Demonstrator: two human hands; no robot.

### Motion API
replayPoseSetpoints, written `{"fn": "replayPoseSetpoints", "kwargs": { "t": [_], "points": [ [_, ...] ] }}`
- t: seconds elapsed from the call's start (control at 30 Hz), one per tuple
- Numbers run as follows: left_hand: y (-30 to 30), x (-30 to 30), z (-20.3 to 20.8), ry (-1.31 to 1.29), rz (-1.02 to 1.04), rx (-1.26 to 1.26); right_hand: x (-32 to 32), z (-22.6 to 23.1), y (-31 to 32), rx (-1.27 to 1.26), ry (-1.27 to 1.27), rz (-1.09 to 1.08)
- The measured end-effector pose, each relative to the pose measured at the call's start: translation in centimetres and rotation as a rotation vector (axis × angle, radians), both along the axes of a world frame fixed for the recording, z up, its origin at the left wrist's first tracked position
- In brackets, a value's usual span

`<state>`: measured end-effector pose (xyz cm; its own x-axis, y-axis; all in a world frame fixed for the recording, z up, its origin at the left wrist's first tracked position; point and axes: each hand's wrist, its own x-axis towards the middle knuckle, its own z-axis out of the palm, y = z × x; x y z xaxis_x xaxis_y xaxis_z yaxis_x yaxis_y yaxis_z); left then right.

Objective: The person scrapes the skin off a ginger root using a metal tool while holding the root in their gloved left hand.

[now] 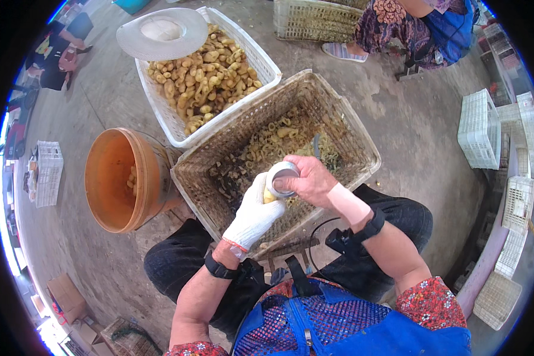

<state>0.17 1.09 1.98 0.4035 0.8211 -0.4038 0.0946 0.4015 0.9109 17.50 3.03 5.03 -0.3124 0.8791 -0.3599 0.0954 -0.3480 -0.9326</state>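
Gripping a small yellow piece in the curled, gloved fingers of the left hand — directly above the grimy slatted crate. Pinching a pale ring-shaped thing against it with the bare fingers of the right hand. Seeing, too, curly yellow scraps inside the crate, a white basket of knobbly roots beyond it, an orange bucket left of it — any lettering too small to read.
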Motion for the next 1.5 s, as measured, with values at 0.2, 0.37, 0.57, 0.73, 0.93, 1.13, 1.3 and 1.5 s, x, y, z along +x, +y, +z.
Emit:
{"fn": "replayPoseSetpoints", "kwargs": {
  "t": [0.2, 0.37, 0.57, 0.73, 0.93, 1.13, 1.3, 1.5],
  "points": [
    [-0.7, -0.7, 0.5, -0.297, 0.11, -0.361, 4.8, -4.4, 2.9, 0.144, -0.545, -0.308],
    [-0.4, -0.4, 0.4, -0.442, 0.207, -0.485, 0.7, -2.0, 0.3, 0.12, -0.065, -0.078],
    [-0.6, -0.7, -1.4, -0.474, 0.054, -0.427, 0.6, -3.3, 1.1, 0.13, -0.148, -0.138],
    [-0.5, -1.2, -0.1, -0.679, 0.261, -0.627, 4.5, -3.6, 3.5, 0.117, -0.468, -0.288],
    [-0.4, -0.7, -1.7, -0.798, 0.411, -0.602, -1.5, -2.4, -0.3, 0.082, 0.003, -0.041],
    [-0.3, -0.6, 0.1, -0.742, 0.433, -0.645, 3.7, -5.8, 3.0, 0.135, -0.535, -0.279],
    [0.2, -1.0, -0.8, -0.745, 0.426, -0.69, 2.0, -3.4, 2.0, 0.091, -0.07, -0.242],
    [-0.3, -0.8, -1.6, -0.608, 0.356, -0.629, -0.6, -3.1, 0.4, 0.118, -0.142, -0.073]
  ]
}}
